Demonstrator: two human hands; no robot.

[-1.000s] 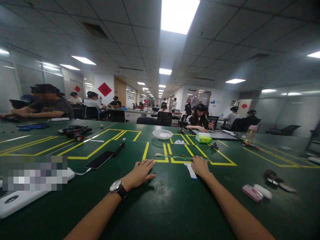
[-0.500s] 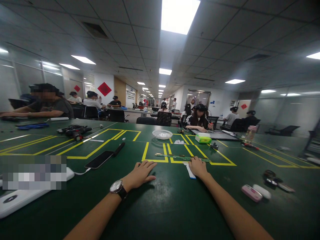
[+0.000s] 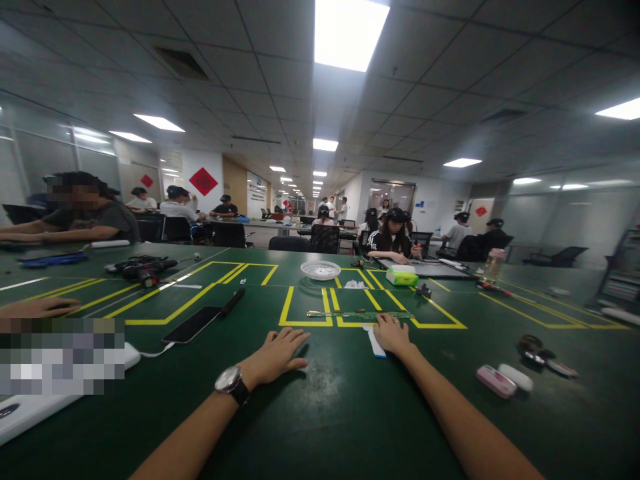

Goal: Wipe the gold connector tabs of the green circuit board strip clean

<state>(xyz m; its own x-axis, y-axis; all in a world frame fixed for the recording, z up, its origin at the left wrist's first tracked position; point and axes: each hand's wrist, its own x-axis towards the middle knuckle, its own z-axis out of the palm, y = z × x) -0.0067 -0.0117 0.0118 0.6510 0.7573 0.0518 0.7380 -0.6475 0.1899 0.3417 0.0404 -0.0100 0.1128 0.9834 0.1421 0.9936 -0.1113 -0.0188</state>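
My left hand (image 3: 274, 358) lies over the green table with its fingers stretched and apart, holding nothing; a wristwatch (image 3: 231, 381) is on that wrist. My right hand (image 3: 394, 335) wears a ring and is curled down at the near edge of a long, narrow green circuit board (image 3: 357, 315). Its fingertips are hidden, so any grip on something small cannot be made out. Partly under this hand is a white strip with a blue end (image 3: 377, 344). The board lies flat across yellow tape lines (image 3: 306, 325), its left end ahead of my left hand.
A white plastic basket (image 3: 321, 270) and a green tissue pack (image 3: 401, 275) stand farther back. To the left are a phone (image 3: 193, 325), a white power strip (image 3: 131, 359), a power drill (image 3: 147, 270) and another person's hand (image 3: 43, 307). Earbud cases (image 3: 505, 381) and keys (image 3: 543, 355) lie right.
Another person's hand has come in at the left edge, above the power strip. The view has swung slightly right. My own hands keep nearly the same places on the table.
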